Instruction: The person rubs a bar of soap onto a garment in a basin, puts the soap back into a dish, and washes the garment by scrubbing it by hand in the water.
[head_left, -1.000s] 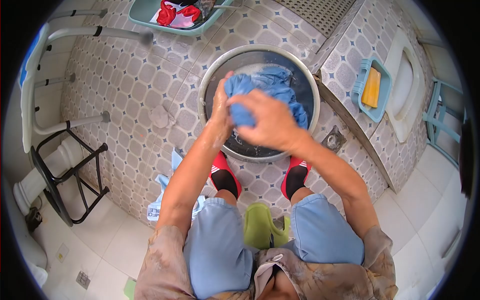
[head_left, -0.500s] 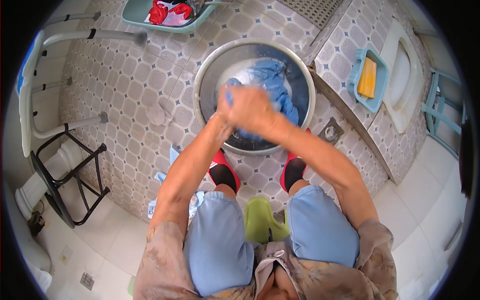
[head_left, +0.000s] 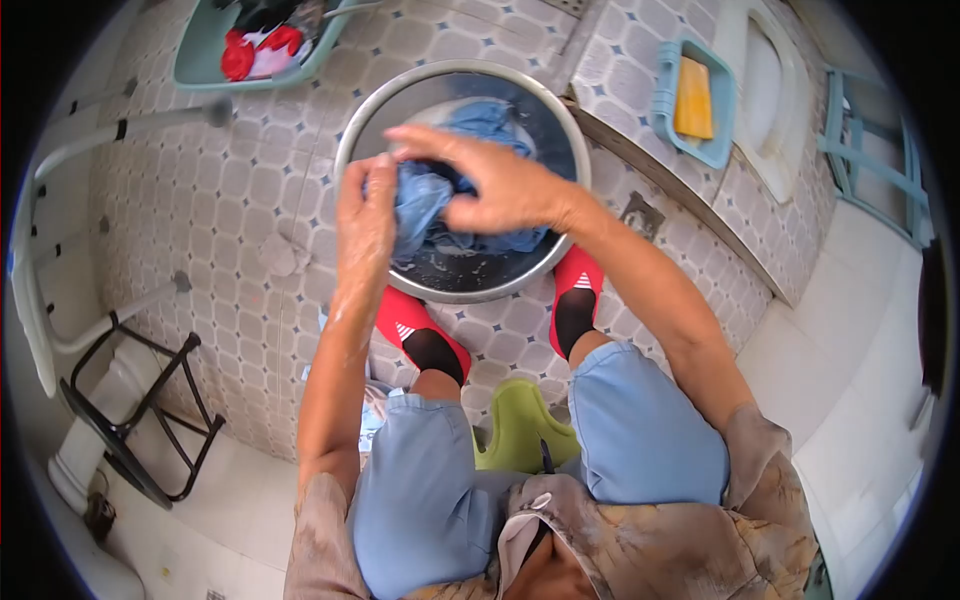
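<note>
A metal basin [head_left: 358, 120] on the tiled floor holds soapy water and a wet blue garment [head_left: 485, 120]. At the basin's left side my left hand [head_left: 365, 205] is closed on a bunched part of this garment, thumb uppermost. My right hand [head_left: 505, 185] is over the middle of the basin, slightly blurred, with thumb and fingers spread apart. Its fingertips come close to my left thumb; whether they touch is unclear. Suds wet my left forearm. Part of the garment is hidden beneath my right hand.
A teal tub [head_left: 190, 65] with red, white and dark clothes stands at upper left. On the raised tiled step, a blue basket [head_left: 665, 100] holds a yellow bar [head_left: 693, 100] beside a squat toilet [head_left: 790, 150]. A green stool [head_left: 520, 430] is beneath me; a black-framed stool [head_left: 150, 410] stands left.
My hands were together over the garment; now they are apart, the right opened out and the left on the cloth at the left. The whole view has shifted, moving the basin left and up.
</note>
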